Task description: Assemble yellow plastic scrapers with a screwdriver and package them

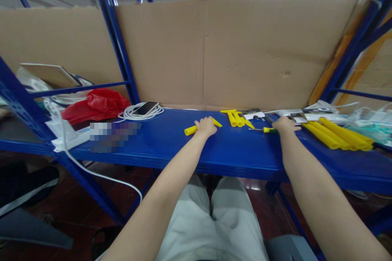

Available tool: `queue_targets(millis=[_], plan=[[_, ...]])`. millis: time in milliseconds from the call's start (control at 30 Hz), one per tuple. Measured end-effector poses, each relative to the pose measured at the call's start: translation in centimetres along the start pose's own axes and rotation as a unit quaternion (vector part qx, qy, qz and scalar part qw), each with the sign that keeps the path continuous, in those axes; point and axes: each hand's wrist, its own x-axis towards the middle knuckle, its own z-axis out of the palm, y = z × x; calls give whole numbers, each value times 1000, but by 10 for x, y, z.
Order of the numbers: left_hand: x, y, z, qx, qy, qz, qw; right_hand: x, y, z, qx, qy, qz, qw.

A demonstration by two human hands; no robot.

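Observation:
My left hand (206, 126) is closed around a yellow plastic tube-shaped piece (191, 130), which lies slanted just above or on the blue shelf (171, 138); a pointed yellow end shows past the fingers. My right hand (285, 125) reaches over the shelf at the handle end of a screwdriver (269, 130) with a yellow and green handle. Its shaft points left. One finger sticks out to the right, but the other fingertips are hidden, so I cannot tell whether it grips anything. Several yellow T-shaped pieces (233, 119) lie between my hands.
Several long yellow tubes (339, 135) lie at the right, near clear plastic bags (367, 124). Small packets (252, 114) rest at the back against a cardboard wall (245, 57). To the left are a phone (147, 108) on a coiled white cable (130, 113) and a red bag (99, 104).

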Motion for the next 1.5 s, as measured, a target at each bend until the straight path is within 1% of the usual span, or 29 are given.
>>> queue_targets(millis=[367, 667, 1000, 1200, 1333, 1400, 1500], plan=[[1, 0, 0, -3, 3, 4, 1000, 1, 1, 0, 51, 42, 0, 998], [1, 0, 1, -10, 7, 2, 1000, 11, 2, 5, 47, 82, -5, 995], [2, -1, 2, -5, 5, 4, 1000, 1, -2, -1, 53, 76, -3, 996], [1, -1, 2, -2, 6, 1, 1000, 1, -2, -2, 66, 101, -2, 993], [0, 0, 0, -4, 1, 1, 1000, -3, -2, -4, 76, 126, 10, 989], [0, 0, -1, -2, -1, -1, 1000, -6, -2, -6, 85, 133, 19, 987], [-1, 0, -1, -2, 0, 0, 1000, -11, -2, -9, 98, 128, 13, 987]])
